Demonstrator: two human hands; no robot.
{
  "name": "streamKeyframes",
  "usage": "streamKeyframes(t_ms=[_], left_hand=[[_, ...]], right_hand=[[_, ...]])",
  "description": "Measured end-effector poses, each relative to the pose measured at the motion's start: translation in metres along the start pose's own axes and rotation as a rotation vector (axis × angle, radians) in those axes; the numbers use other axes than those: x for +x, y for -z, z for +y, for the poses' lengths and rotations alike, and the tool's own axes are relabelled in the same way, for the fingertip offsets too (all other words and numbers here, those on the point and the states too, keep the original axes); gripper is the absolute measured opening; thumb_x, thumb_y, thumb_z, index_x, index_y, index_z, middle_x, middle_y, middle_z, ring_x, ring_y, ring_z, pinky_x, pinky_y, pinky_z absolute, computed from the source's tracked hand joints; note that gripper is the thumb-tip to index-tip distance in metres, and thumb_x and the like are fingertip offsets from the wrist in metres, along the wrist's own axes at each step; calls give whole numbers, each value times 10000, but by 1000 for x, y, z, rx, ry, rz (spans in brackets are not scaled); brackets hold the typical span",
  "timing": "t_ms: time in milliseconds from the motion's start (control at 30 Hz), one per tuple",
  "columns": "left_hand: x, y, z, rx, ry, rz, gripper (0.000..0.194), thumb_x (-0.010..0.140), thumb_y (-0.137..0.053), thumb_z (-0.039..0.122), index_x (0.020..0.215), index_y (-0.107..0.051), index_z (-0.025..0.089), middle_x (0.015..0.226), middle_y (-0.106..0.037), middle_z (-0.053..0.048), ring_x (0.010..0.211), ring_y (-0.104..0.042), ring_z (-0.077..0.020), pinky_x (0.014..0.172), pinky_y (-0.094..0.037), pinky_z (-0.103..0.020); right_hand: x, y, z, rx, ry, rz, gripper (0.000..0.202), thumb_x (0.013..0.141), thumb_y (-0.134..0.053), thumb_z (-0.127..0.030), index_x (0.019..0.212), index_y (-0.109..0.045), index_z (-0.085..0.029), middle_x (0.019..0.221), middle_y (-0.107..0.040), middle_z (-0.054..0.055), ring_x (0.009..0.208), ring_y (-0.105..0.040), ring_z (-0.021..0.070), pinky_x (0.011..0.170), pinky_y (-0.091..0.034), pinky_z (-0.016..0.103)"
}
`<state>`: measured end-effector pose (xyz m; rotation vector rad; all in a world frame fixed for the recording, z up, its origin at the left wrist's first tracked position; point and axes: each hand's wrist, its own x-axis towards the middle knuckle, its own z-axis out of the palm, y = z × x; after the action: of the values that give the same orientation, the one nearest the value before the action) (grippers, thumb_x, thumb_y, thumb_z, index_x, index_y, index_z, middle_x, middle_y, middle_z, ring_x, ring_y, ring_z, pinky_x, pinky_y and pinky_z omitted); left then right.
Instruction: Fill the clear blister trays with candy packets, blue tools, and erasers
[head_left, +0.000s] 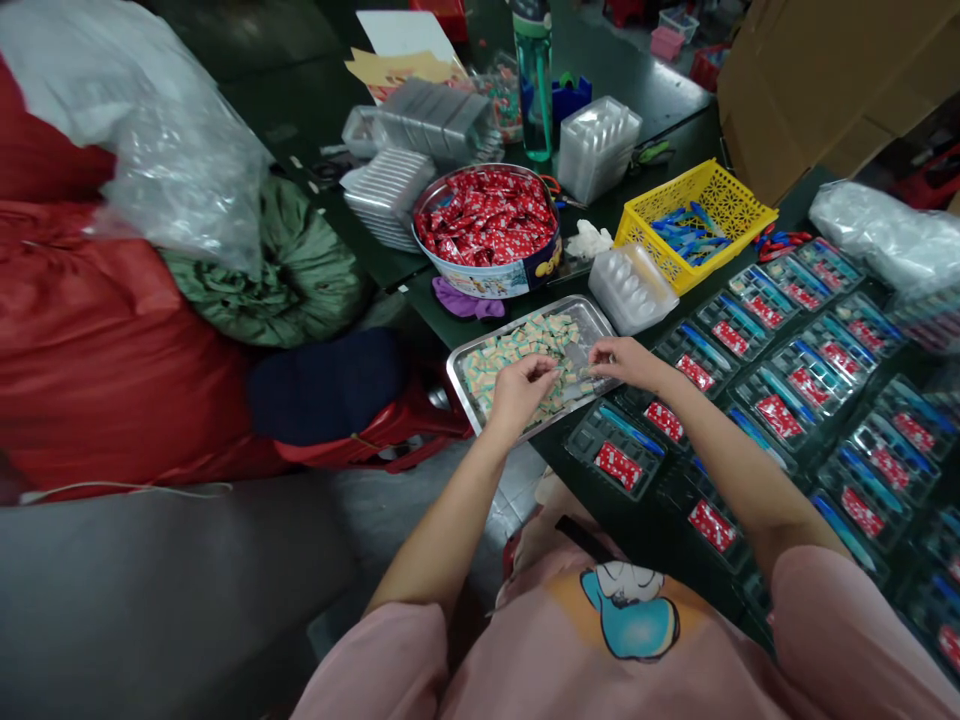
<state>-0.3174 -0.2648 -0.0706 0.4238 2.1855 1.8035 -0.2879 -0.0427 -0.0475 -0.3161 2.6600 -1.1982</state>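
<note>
Many small pale squares with green edges (491, 365) lie spread in a metal tray (459, 380), with bare metal showing toward its right side. Over the middle of the tray is my left hand (523, 392), its thumb and fingertips pinched together. My right hand (624, 360) reaches over the tray's right end, also with fingertips closed. Anything between the fingers of either hand is too small to make out. Beside the tray's near right corner sits a clear compartment tray (616, 448) holding a blue pen and a red dotted packet (618, 466).
Rows of similar filled trays (780, 415) cover the table's right side. Behind the metal tray stand a round tin (480, 280) of red packets, stacked clear trays (632, 290), a yellow basket (626, 225) of blue tools and a green bottle (534, 90). Red sacks (112, 340) lie left.
</note>
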Motion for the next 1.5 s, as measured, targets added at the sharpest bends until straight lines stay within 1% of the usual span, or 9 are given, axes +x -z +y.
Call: streamKeyframes(t_ms=[133, 333, 533, 800, 967, 1167, 1300, 1400, 1500], left_hand=[[1, -13, 3, -48, 0, 56, 119, 716, -648, 252, 806, -675, 179, 685, -639, 9, 617, -569, -118, 577, -440, -230], [-5, -14, 6, -136, 19, 47, 207, 755, -637, 307, 902, -701, 175, 782, -689, -24, 701, -621, -137, 634, -486, -246], [-9, -14, 3, -229, 68, 40, 280, 695, -728, 340, 912, -712, 164, 791, -695, -33, 710, -630, -139, 663, -496, -252], [-4, -21, -2, -250, 81, 176, 240, 724, -693, 349, 884, -701, 171, 781, -701, -23, 708, -641, -137, 670, -496, -252], [-9, -20, 3, -223, 67, 118, 231, 753, -671, 357, 900, -704, 182, 800, -704, -27, 754, -656, -152, 694, -508, -265], [-14, -22, 9, -225, 50, 117, 281, 659, -759, 322, 885, -680, 176, 771, -682, -8, 690, -622, -125, 669, -502, -248], [-13, -19, 6, -205, 53, 166, 243, 680, -737, 316, 866, -668, 177, 720, -646, 7, 625, -577, -104, 604, -475, -225], [-14, -14, 1, -194, 49, 185, 250, 684, -730, 334, 871, -667, 181, 755, -650, 0, 646, -580, -108, 614, -479, -229], [-17, -10, -2, -179, 26, 193, 259, 677, -734, 339, 870, -672, 178, 814, -665, -14, 688, -592, -112, 657, -488, -238]], right_hand=[[0, -19, -14, 332, -17, 150, 196, 748, -673, -333, 792, -627, -148, 698, -595, -19, 643, -511, 107, 620, -396, 220], [3, -35, -19, 503, -68, 253, 290, 709, -702, -413, 778, -611, -147, 678, -591, -20, 621, -512, 101, 611, -418, 231], [0, -37, -19, 609, -73, 267, 279, 697, -710, -392, 786, -609, -148, 710, -616, -7, 660, -552, 114, 658, -453, 251], [-1, -44, -20, 650, -46, 337, 290, 687, -724, -416, 792, -606, -173, 713, -600, -16, 674, -545, 116, 668, -462, 255], [3, -51, -16, 630, -52, 415, 268, 694, -719, -394, 805, -617, -172, 746, -604, -9, 703, -552, 120, 682, -462, 255], [1, -52, -19, 652, -66, 388, 258, 717, -706, -389, 820, -619, -169, 747, -628, -7, 702, -571, 123, 693, -475, 258], [-6, -42, -13, 484, -45, 271, 193, 783, -661, -317, 895, -647, -160, 805, -666, 10, 735, -595, 132, 722, -472, 262], [-11, -38, -6, 61, -104, 159, 81, 789, -663, -218, 850, -673, -165, 799, -677, 25, 745, -598, 149, 731, -447, 266], [-12, -42, -1, -297, -180, 101, 32, 773, -696, -209, 788, -681, -184, 814, -681, 52, 790, -604, 180, 721, -428, 270]])
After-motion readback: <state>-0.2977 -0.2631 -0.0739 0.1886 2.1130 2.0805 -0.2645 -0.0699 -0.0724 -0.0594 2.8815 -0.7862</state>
